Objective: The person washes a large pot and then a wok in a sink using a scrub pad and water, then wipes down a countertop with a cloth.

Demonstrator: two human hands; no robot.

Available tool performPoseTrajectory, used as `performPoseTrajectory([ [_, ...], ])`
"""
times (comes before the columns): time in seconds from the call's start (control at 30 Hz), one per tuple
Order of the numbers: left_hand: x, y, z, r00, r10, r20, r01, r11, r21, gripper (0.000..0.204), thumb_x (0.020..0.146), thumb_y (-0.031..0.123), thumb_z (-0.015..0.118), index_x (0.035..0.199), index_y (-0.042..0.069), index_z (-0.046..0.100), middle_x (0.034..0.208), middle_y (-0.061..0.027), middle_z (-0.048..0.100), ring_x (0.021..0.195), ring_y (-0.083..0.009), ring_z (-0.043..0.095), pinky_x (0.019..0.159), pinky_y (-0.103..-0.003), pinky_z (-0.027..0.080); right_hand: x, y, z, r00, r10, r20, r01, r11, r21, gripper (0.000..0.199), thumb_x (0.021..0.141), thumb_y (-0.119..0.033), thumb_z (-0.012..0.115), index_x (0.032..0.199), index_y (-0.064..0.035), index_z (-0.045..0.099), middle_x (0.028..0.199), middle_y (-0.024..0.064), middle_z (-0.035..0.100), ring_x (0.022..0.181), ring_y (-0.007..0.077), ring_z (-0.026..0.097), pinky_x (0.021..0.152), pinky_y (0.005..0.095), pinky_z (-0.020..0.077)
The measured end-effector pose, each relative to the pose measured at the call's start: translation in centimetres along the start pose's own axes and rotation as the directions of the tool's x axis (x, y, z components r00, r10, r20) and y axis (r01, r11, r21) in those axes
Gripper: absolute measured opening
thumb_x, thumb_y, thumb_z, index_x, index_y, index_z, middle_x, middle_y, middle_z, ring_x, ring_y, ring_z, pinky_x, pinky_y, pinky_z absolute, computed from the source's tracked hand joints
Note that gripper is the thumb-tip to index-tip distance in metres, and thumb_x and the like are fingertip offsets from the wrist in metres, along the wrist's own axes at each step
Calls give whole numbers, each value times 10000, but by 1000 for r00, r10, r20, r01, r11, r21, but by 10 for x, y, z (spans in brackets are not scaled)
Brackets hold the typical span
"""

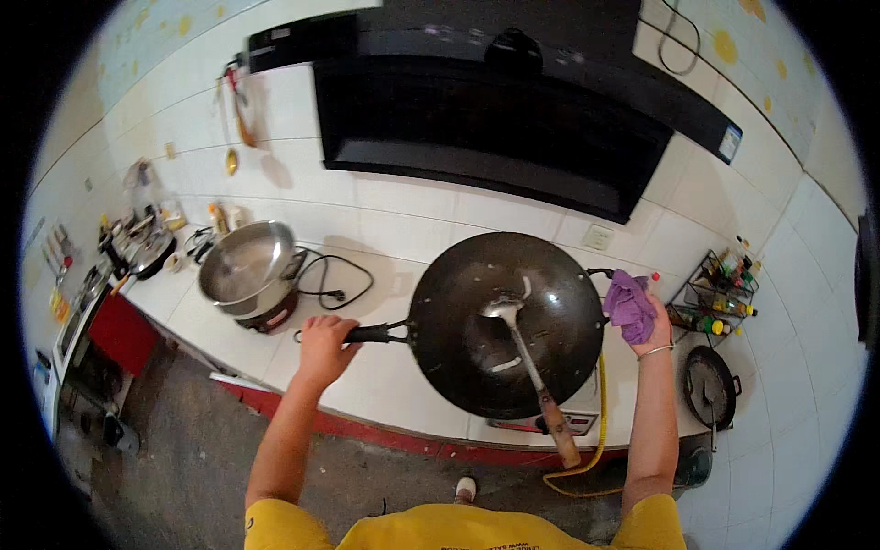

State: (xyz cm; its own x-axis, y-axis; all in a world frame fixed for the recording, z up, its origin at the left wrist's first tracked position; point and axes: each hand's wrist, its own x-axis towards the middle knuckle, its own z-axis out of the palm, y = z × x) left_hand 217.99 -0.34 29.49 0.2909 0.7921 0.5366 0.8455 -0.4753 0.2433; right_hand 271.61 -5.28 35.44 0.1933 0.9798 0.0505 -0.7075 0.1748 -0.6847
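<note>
One round wok (463, 325), crumpled cloth (629, 308)

Dark wok (454, 307), ladle (523, 350) inside, crumpled purple cloth (629, 307)

Wht tiled wall (394, 199), gry flr (183, 412)

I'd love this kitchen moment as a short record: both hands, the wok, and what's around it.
Left hand: closed around the long handle of the wok
Right hand: holding a purple cloth at the wok's opposite side
Wok position: over the stove; whether it touches is hidden
In the wok: metal ladle, its wooden grip extending past the near rim; pale scraps
To the left: steel pot, black power cord
To the right: bottle rack, black pan
Above: dark range hood
</note>
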Motion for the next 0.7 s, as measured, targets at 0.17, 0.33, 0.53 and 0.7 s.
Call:
performPoseTrajectory([
  [0.17,-106,-73,-137,978,-206,12,201,965,169,288,633,164,721,909,117,654,818,-56,608,864,-252,553,789,-387,379,-2,121,106,969,174,173,-167,985,-50,375,852,-242,515,1134,5,533,1103,143,599,1024,268,571,916,387,446],
  [0.33,-214,-128,-232,929,-371,-15,359,888,286,291,624,113,716,904,99,636,802,-76,593,852,-275,545,786,-389,379,9,284,199,860,470,201,-435,879,-193,383,829,-325,524,1105,-66,581,936,57,640,727,131,612,504,238,478],
  [0.53,-345,-183,-295,595,-802,39,742,568,357,280,604,107,721,855,53,610,785,-136,600,787,-334,572,695,-426,443,21,517,305,628,719,297,-711,686,-155,282,831,-327,523,992,-109,602,772,15,625,552,121,562,431,251,440],
  [0.7,-380,-213,-282,367,-914,173,797,405,447,266,640,119,652,892,48,601,828,-154,620,828,-340,589,708,-419,463,18,612,340,438,787,436,-787,569,-237,303,850,-259,482,1045,-53,587,932,76,653,748,166,637,581,276,519],
])
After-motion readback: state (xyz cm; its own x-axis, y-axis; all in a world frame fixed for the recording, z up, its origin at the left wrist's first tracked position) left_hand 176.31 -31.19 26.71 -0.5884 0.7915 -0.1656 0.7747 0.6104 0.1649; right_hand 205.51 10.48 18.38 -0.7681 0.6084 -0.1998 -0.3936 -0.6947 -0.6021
